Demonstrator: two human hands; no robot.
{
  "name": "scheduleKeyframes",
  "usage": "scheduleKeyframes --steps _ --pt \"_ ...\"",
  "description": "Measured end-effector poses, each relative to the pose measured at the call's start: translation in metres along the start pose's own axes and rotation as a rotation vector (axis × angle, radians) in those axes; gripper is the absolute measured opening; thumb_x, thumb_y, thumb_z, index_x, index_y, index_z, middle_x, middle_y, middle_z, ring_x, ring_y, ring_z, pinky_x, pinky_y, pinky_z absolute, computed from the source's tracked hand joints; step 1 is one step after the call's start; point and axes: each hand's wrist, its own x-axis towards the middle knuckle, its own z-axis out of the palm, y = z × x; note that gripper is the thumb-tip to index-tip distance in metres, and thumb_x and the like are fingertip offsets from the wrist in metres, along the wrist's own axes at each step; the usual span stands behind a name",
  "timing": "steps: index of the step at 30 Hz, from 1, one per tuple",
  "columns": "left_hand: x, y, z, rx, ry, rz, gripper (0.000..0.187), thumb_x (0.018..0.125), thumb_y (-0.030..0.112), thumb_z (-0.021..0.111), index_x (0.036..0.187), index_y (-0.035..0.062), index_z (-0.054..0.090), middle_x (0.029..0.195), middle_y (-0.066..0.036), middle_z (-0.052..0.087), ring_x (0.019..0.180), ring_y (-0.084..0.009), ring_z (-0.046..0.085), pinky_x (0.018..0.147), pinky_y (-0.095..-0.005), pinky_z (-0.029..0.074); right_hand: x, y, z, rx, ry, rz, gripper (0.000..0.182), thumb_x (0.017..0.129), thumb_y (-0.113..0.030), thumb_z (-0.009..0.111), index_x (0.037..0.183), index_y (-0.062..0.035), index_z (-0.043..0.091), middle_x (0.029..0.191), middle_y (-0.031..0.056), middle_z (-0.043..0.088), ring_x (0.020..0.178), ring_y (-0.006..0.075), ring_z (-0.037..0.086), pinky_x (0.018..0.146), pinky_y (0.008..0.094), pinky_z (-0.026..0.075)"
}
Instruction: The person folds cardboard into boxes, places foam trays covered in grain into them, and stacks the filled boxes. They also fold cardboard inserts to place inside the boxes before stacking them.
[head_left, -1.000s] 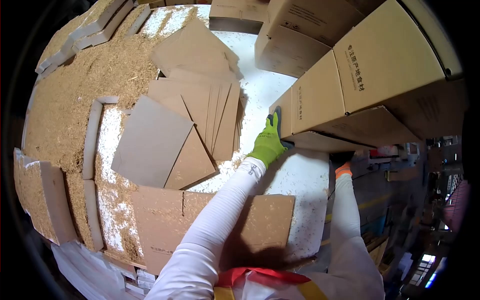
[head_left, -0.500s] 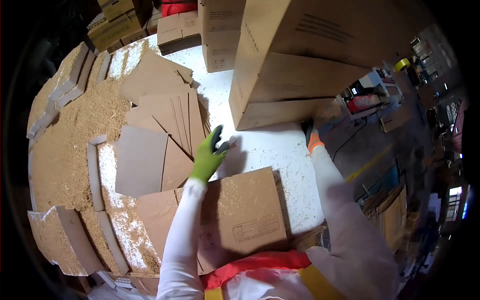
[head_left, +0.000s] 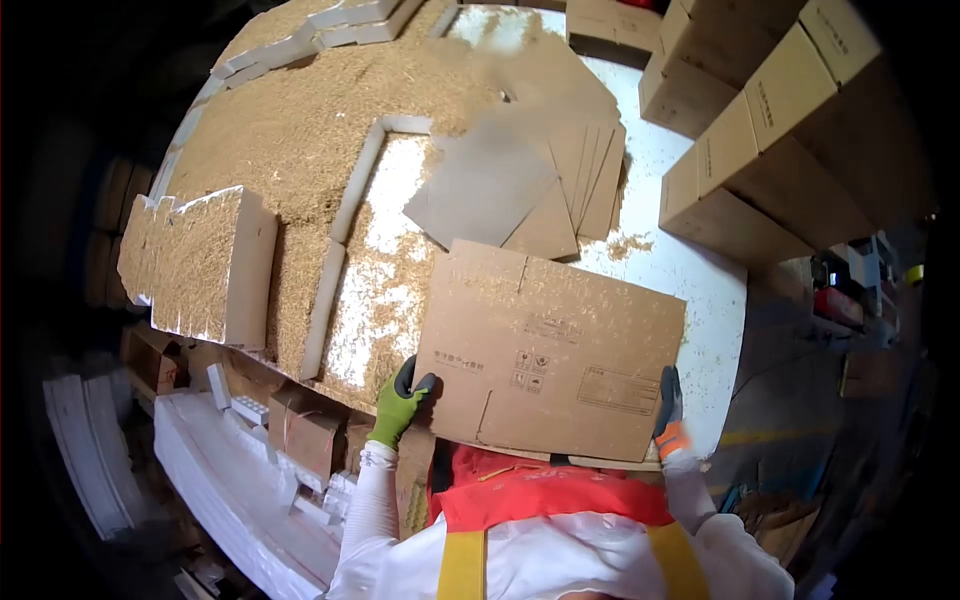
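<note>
Here the flattened carton (head_left: 550, 350) lies across the near edge of the white surface (head_left: 690, 280), its long axis running left to right in front of the person's chest, held at both short ends. The left hand (head_left: 400, 400), in a green glove, is closed on the lower left corner; the right hand (head_left: 668, 410), in a grey and orange glove, clasps the lower right edge. Beyond it lie loose cardboard sheets (head_left: 500, 190) and sawdust (head_left: 310, 120), with stacked boxes (head_left: 770, 140) to the right
</note>
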Motion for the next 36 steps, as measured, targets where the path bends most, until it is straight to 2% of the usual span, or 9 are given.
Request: scheduleKeyframes --steps 9,12,16,19,24,27,28,33,36 --pt "0.045 -0.016 -0.147 0.092 0.072 -0.061 0.044 0.084 0.025 0.071 0.121 0.0033 0.06 0.082 -0.005 0.068 0.063 -0.009 0.06 0.06 -0.0273 0.05 0.004 0.076 0.148 -0.136 0.106 -0.177 0.048 0.095 -0.018 0.061 0.138 -0.0045 0.046 0.124 0.0055 0.057 0.107 0.0148 0.056 0.09 0.0309 0.049" --pt "0.056 -0.031 -0.175 0.29 -0.052 0.098 0.059 0.082 0.024 0.073 0.131 -0.0007 0.052 0.118 -0.022 0.064 0.107 -0.0278 0.064 0.087 -0.0363 0.049 0.002 0.066 0.151 0.259 0.033 -0.116 0.046 0.097 -0.018 0.057 0.139 -0.0035 0.045 0.13 0.0072 0.055 0.112 0.0165 0.055 0.096 0.0325 0.047" --pt "0.045 -0.063 -0.185 0.086 -0.041 0.401 0.083 0.08 0.024 0.076 0.142 -0.0089 0.031 0.131 -0.023 0.055 0.117 -0.0298 0.057 0.096 -0.0373 0.046 -0.054 0.087 0.134 -0.608 0.329 -0.185 0.056 0.095 -0.035 0.059 0.137 0.0013 0.047 0.135 0.0137 0.054 0.125 0.0227 0.049 0.107 0.0343 0.038" --pt "-0.014 0.057 -0.17 0.632 -0.184 -0.068 0.111 0.07 0.048 0.079 0.15 -0.0009 0.019 0.136 -0.034 0.045 0.121 -0.0463 0.049 0.099 -0.0451 0.044 -0.11 0.079 0.211 -1.149 0.477 -0.055 0.099 0.086 -0.065 0.054 0.152 -0.0024 0.015 0.153 0.0222 0.026 0.14 0.0379 0.029 0.115 0.0407 0.025" --pt "-0.022 0.071 -0.19 0.71 -0.197 0.466 0.123 0.063 0.044 0.085 0.149 -0.0059 0.013 0.148 -0.041 0.016 0.139 -0.0501 0.019 0.115 -0.0433 0.025 -0.113 0.048 0.223 -1.074 0.326 -0.053 0.108 0.083 -0.071 0.051 0.152 -0.0015 0.006 0.154 0.026 0.02 0.139 0.0429 0.026 0.114 0.0429 0.026" --pt "-0.02 0.124 -0.197 1.19 -0.219 0.956 0.115 0.065 0.044 0.084 0.154 0.0174 0.015 0.157 -0.027 0.002 0.143 -0.0456 0.015 0.115 -0.0526 0.022 -0.121 0.012 0.232 -1.172 0.383 -0.109 0.099 0.083 -0.069 0.052 0.148 0.0005 0.024 0.144 0.025 0.04 0.128 0.0448 0.042 0.106 0.045 0.036" --pt "-0.027 0.155 -0.203 1.082 -0.21 0.949 0.065 0.073 0.012 0.077 0.134 0.0121 0.053 0.128 -0.016 0.057 0.106 -0.0261 0.061 0.088 -0.0376 0.05 -0.116 -0.002 0.22 -1.312 0.291 -0.218 0.093 0.083 -0.069 0.053 0.143 -0.0002 0.034 0.137 0.0234 0.047 0.123 0.0431 0.047 0.102 0.0453 0.039" --pt "-0.004 0.278 -0.216 0.765 -0.234 0.865 0.026 0.079 0.008 0.07 0.104 0.0127 0.071 0.096 -0.01 0.07 0.079 -0.0276 0.068 0.072 -0.0344 0.055 -0.181 -0.189 0.318 -1.779 0.187 -1.128 0.072 0.08 -0.066 0.057 0.125 -0.0094 0.058 0.117 0.0156 0.062 0.109 0.0321 0.059 0.091 0.0437 0.045" --pt "0.034 0.293 -0.216 1.021 -0.337 0.994 0.025 0.081 0.011 0.067 0.106 0.0146 0.069 0.095 -0.007 0.07 0.083 -0.0245 0.068 0.073 -0.0356 0.054 -0.138 -0.171 0.345 -1.974 -0.12 -1.067 0.054 0.083 -0.053 0.06 0.119 -0.0132 0.06 0.108 0.0065 0.064 0.099 0.0257 0.063 0.084 0.0413 0.048"
